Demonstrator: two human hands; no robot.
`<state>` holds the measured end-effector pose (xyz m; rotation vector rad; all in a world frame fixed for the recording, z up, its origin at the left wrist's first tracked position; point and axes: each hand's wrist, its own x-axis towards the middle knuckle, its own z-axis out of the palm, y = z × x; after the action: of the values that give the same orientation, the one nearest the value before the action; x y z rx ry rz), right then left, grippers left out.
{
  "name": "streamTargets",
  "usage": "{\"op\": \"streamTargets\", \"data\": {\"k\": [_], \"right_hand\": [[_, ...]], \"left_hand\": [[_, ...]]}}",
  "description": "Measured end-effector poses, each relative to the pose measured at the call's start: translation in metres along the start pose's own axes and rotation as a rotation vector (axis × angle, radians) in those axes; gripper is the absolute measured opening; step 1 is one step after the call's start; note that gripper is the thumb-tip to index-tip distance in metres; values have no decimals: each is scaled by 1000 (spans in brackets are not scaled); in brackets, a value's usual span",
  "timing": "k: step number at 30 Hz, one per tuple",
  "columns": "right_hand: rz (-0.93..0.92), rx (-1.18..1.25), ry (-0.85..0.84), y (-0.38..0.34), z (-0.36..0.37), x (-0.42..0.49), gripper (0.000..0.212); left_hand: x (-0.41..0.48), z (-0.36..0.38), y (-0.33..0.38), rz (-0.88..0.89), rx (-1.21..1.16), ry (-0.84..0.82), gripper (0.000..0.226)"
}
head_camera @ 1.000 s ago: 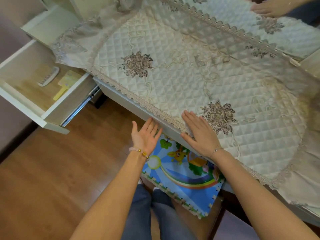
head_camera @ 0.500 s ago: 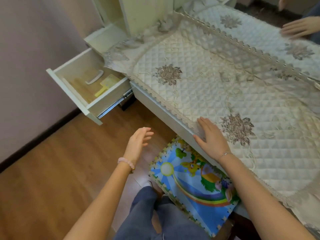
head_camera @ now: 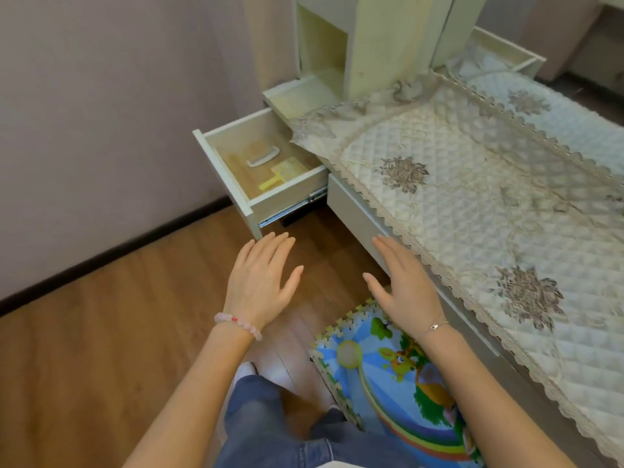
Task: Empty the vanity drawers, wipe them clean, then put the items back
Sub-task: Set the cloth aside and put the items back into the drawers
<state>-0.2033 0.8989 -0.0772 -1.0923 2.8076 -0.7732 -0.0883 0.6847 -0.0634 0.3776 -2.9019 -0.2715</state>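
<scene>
- Desk [head_camera: 351, 206], right of frame: draped in a quilted cover [head_camera: 456, 211]. Its lace corner overhangs the drawer's inner end and could snag on lifted items.
- Open drawer [head_camera: 290, 192], upper centre-left: pulled far out, not yet emptied. Leaning on it may strain the runner.
- Foam mat [head_camera: 398, 383], bottom centre: loose on the floor and may slip underfoot.
- Left hand [head_camera: 261, 282] and right hand [head_camera: 405, 285], mid-frame: apart, flat, holding nothing. The left hand is just below the drawer corner and could knock it.
- White comb [head_camera: 263, 157] and yellow tool [head_camera: 282, 173]: lying in the drawer. Both are flat and probably awkward to pinch up.
</scene>
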Motion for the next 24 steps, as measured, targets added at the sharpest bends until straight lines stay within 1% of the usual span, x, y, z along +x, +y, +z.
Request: {"op": "streamTargets", "data": {"k": [3,9,16,20,24], "right_hand": [[-15,-18,-14,-30,13,11,56],[28,-39,-38,-96,45,41,57],[79,-50,-7,-170,85,80,57],[99,-63,29,-198,96,99,58],[96,-86,39,-211,101,122,58]], "left_hand": [[-4,-8,-27,2,17,7,51],[-3,-29,-99,14,18,11,53],[8,-48,-191,46,35,-32,53],[17,-57,-227,59,26,-23,54],[31,-60,-251,42,4,-7,54]]}}
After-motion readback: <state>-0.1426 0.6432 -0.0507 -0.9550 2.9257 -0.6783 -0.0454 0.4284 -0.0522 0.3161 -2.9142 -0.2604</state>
